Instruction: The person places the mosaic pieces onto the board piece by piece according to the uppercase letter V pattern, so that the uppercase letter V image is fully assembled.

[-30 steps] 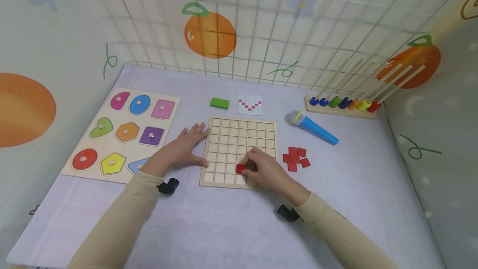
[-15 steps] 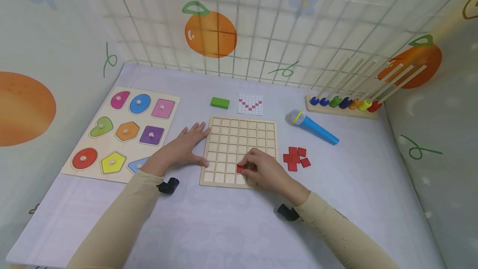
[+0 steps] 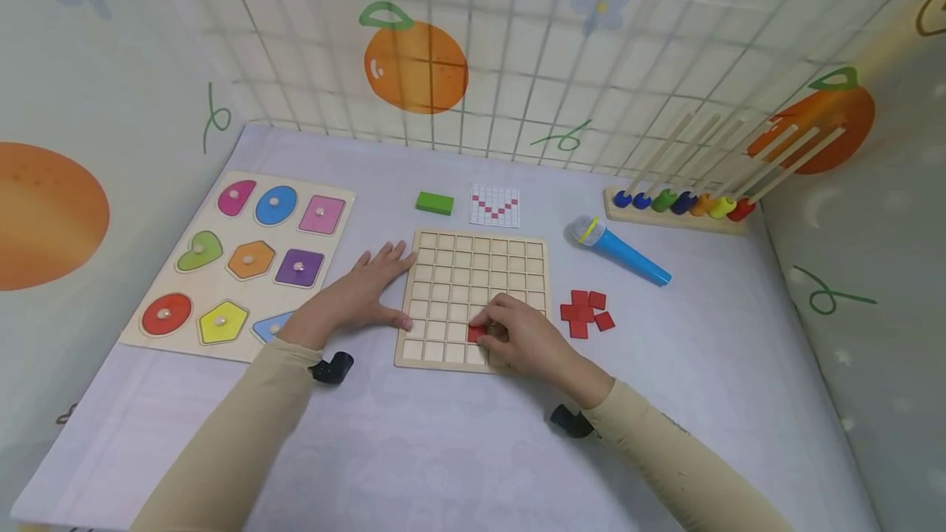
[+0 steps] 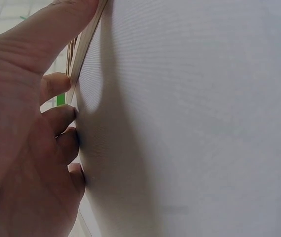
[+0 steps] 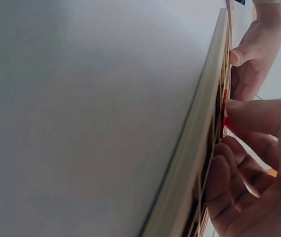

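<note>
On the table (image 3: 458, 450), right hand (image 3: 528, 343) presses red tile (image 3: 476, 334).

Long beige sleeves (image 3: 244, 433) cover both arms to the wrists — a small black camera (image 3: 332, 368) strapped under each — hands bare.

grid board (image 3: 473, 269) centre | shape puzzle (image 3: 244, 261) left | loose tiles (image 3: 586, 312) right | pattern card (image 3: 494, 207) behind

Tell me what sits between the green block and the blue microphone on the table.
In the head view, a small white pattern card with a red V of squares lies between the green block and the blue microphone, apart from both.
</note>
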A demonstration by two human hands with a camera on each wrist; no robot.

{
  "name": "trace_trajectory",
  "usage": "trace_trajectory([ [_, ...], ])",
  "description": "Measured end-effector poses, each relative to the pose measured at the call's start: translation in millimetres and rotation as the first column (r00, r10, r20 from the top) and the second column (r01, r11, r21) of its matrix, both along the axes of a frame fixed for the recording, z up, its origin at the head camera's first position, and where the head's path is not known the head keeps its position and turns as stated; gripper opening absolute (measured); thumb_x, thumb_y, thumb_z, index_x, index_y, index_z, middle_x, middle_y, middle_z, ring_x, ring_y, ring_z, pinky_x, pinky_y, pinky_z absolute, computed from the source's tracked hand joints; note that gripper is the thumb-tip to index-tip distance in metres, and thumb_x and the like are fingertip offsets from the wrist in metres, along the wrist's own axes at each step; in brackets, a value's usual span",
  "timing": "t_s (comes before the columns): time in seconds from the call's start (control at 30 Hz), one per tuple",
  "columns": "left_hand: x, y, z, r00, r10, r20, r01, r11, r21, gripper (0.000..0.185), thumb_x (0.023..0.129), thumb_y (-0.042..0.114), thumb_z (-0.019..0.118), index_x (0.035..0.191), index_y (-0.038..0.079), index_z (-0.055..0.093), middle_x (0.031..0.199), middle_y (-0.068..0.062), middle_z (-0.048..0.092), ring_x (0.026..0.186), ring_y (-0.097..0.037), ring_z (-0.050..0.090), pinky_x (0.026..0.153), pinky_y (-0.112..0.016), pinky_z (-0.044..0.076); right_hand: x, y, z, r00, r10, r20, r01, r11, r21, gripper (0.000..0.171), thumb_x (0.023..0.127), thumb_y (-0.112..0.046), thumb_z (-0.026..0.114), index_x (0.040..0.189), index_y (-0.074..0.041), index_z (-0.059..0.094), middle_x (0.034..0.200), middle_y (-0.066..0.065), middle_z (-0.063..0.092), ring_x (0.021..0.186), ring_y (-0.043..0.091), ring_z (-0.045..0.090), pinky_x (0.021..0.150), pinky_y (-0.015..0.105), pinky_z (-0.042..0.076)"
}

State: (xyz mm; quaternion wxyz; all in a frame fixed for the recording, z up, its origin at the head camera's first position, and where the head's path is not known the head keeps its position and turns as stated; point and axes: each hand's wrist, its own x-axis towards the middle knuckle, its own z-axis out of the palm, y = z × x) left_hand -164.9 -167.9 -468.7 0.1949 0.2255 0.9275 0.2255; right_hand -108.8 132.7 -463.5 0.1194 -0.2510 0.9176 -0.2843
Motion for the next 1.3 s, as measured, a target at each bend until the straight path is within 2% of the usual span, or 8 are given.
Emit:
trace_trajectory([
  [0.17, -0.1, -1, -1.2, 1.000, 0.001, -0.001, -0.001, 1.000, 0.006, 0.118, 0.076, 0.052, 0.085, 0.163, 0.010, 0.019, 0.170, -0.014, 0.004, 0.157, -0.032, -0.003, 0.127, -0.050, -0.004, 0.7, 3, 1.7, 1.000, -0.014, 0.026, 0.014, 1.000, 0.002, 0.027, 0.093, -0.025, 0.075, 0.121, -0.024, 0.072, 0.104, -0.011, 0.058, 0.086, 0.006, 0.055, 0.070, 0.021, 0.053],
  [0.3, 1.0, 0, 0.7, 1.000, 0.002, -0.003, -0.001, 1.000, 0.014, 0.118, 0.075, 0.051, 0.086, 0.163, 0.009, 0.020, 0.170, -0.015, 0.004, 0.157, -0.032, -0.002, 0.127, -0.050, -0.003, 0.5, 8, 3.2, 0.998, -0.033, 0.056, 0.035, 0.999, -0.025, 0.026, 0.094, -0.025, 0.075, 0.120, -0.024, 0.072, 0.105, -0.010, 0.059, 0.088, 0.007, 0.057, 0.072, 0.023, 0.054],
  [0.53, 1.5, -1, 0.4, 1.000, 0.002, -0.004, -0.002, 1.000, 0.019, 0.118, 0.075, 0.052, 0.086, 0.163, 0.010, 0.020, 0.170, -0.014, 0.004, 0.157, -0.031, -0.003, 0.127, -0.049, -0.004, 0.2, 15, 3.1, 0.998, -0.019, 0.064, 0.024, 0.997, -0.077, 0.026, 0.094, -0.023, 0.075, 0.119, -0.021, 0.072, 0.105, -0.007, 0.061, 0.092, 0.010, 0.060, 0.079, 0.027, 0.057],
  [0.7, 1.7, -1, 0.4, 1.000, 0.007, -0.001, -0.007, 1.000, 0.019, 0.118, 0.076, 0.052, 0.086, 0.163, 0.010, 0.020, 0.170, -0.014, 0.004, 0.157, -0.031, -0.003, 0.127, -0.049, -0.004, 1.3, 21, 6.0, 0.997, -0.041, 0.069, 0.048, 0.994, -0.097, 0.027, 0.093, -0.022, 0.077, 0.120, -0.021, 0.072, 0.103, -0.008, 0.061, 0.090, 0.010, 0.060, 0.078, 0.027, 0.057],
  [0.9, 1.7, 0, 0.0, 1.000, 0.015, 0.006, -0.015, 1.000, 0.017, 0.117, 0.076, 0.052, 0.086, 0.163, 0.011, 0.020, 0.170, -0.013, 0.005, 0.157, -0.031, -0.002, 0.127, -0.049, -0.004, 1.6, 32, 10.5, 0.994, -0.087, 0.061, 0.091, 0.992, -0.082, 0.028, 0.092, -0.020, 0.077, 0.120, -0.022, 0.072, 0.098, -0.010, 0.060, 0.085, 0.010, 0.057, 0.072, 0.026, 0.056],
  [1.3, 1.2, -1, -0.1, 1.000, 0.016, 0.005, -0.016, 1.000, 0.012, 0.118, 0.075, 0.053, 0.086, 0.164, 0.012, 0.020, 0.171, -0.013, 0.004, 0.157, -0.030, -0.003, 0.127, -0.049, -0.004, 2.7, 65, 13.3, 0.987, -0.148, 0.055, 0.150, 0.988, -0.035, 0.031, 0.092, -0.019, 0.077, 0.122, -0.019, 0.071, 0.098, -0.008, 0.060, 0.084, 0.011, 0.057, 0.070, 0.025, 0.055],
])
